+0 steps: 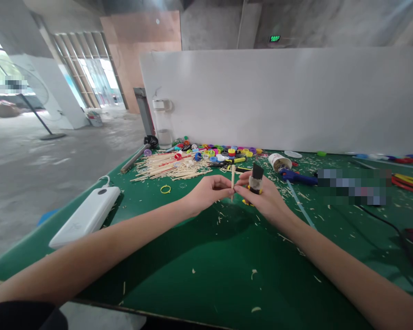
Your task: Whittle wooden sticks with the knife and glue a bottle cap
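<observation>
My left hand [213, 190] pinches a short, pale wooden stick [233, 173], which stands about upright over the table. My right hand [263, 197] is closed around a tool with a black end [258, 171] and a pale wrapped band; yellow parts show by the fingers. Its working end is hidden, so I cannot tell its kind. The right thumb and fingertips meet the stick beside the left fingertips. Wood shavings [253, 273] are scattered on the green table around and below both hands.
Behind my hands lie a pile of wooden sticks [158, 167] and colourful bottle caps [223, 151]. A white power bank [86, 215] is at left. At right are a tipped paper cup [280, 161] and a blue-handled tool [298, 177]. A white board [278, 96] stands behind.
</observation>
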A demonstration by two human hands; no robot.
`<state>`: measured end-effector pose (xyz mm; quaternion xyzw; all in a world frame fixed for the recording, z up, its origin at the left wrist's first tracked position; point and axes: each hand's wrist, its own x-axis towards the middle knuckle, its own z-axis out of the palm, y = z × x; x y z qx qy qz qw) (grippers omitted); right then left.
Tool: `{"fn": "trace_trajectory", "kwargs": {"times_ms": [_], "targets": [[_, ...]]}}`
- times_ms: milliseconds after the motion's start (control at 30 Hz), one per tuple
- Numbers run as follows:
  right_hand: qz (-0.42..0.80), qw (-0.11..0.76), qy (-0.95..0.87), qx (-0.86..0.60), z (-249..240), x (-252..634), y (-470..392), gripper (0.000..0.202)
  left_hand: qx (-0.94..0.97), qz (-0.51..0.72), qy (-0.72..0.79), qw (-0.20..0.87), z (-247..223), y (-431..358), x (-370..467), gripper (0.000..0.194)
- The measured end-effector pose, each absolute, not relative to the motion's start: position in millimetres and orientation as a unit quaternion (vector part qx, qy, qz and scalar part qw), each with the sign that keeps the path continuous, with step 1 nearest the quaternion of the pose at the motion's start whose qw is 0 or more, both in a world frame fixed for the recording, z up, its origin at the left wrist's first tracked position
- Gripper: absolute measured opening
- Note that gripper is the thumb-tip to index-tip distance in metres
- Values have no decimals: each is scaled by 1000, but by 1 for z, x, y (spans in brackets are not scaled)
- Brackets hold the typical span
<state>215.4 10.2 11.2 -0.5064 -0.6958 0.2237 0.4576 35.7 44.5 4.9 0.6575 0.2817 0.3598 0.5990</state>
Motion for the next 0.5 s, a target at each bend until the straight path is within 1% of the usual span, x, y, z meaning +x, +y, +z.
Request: {"fn": "trace_trajectory", "kwargs": {"times_ms": [167, 267, 367, 500], "targets": [[285, 465, -666, -509, 6, 216, 11, 24, 655, 361, 290, 598, 6, 43, 36, 13], [316, 513, -622, -500, 0, 217, 15, 29, 655, 361, 296, 594, 5, 43, 36, 15], [350, 564, -579, -474, -5, 218, 20, 28, 659, 358, 294, 593, 3, 44, 36, 16], [388, 580, -564, -442, -6, 221, 23, 24, 658, 350, 290, 600, 1, 44, 36, 15]]}}
